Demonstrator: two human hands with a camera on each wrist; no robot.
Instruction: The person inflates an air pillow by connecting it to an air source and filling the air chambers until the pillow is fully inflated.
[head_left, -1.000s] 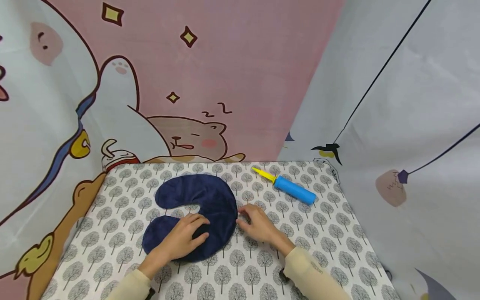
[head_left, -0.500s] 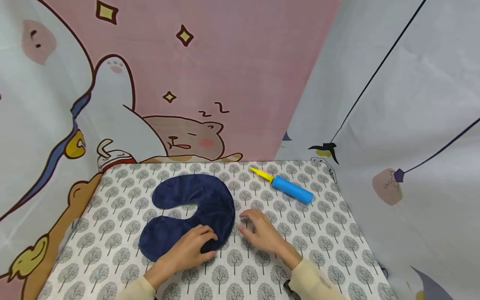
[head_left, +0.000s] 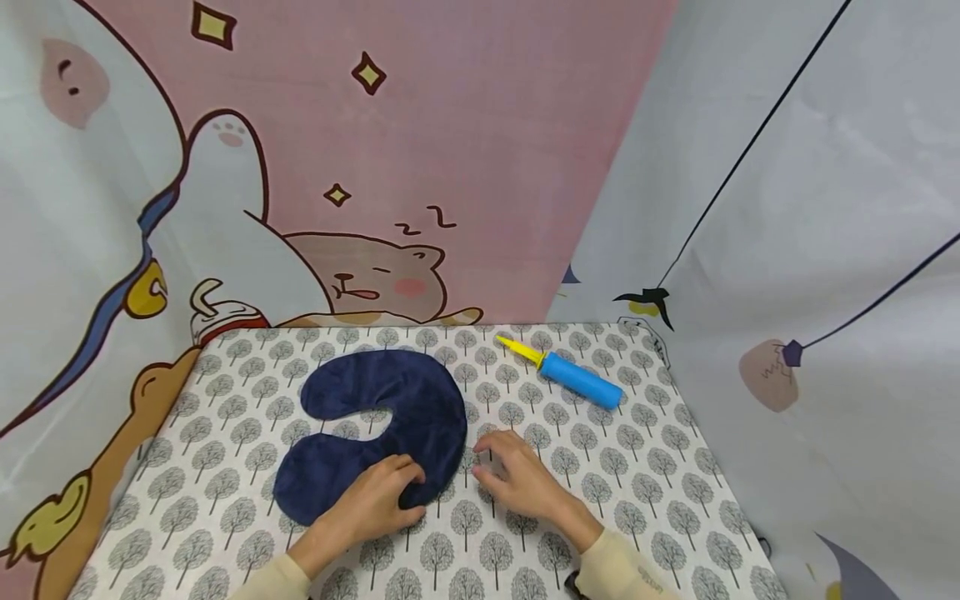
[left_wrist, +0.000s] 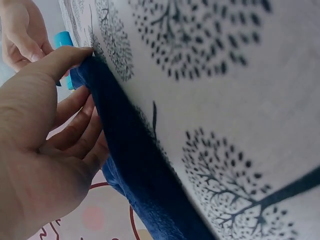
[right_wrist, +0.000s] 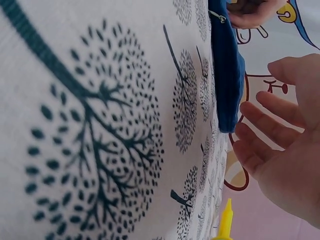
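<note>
A dark blue U-shaped neck pillow (head_left: 431,400) lies flat on the tree-print cloth, its opening toward the left. My left hand (head_left: 378,500) grips its near right edge: the fingers bend over the top while the thumb sits at the rim, as the left wrist view shows beside the pillow's side (left_wrist: 130,145). A small zipper pull (right_wrist: 217,16) shows on that side in the right wrist view. Just off the pillow's right curve, my right hand (head_left: 521,479) hovers with loosely bent fingers and holds nothing.
A blue hand pump (head_left: 579,380) with a yellow nozzle (head_left: 519,348) lies behind my right hand, near the back of the table. The tree-print cloth (head_left: 645,475) covers the table. Cartoon-print curtains (head_left: 510,167) hang along its back and sides.
My left hand has slid right and toward me, from the pillow's lower arm to its near right edge. My right hand has drawn away from the pillow's right edge.
</note>
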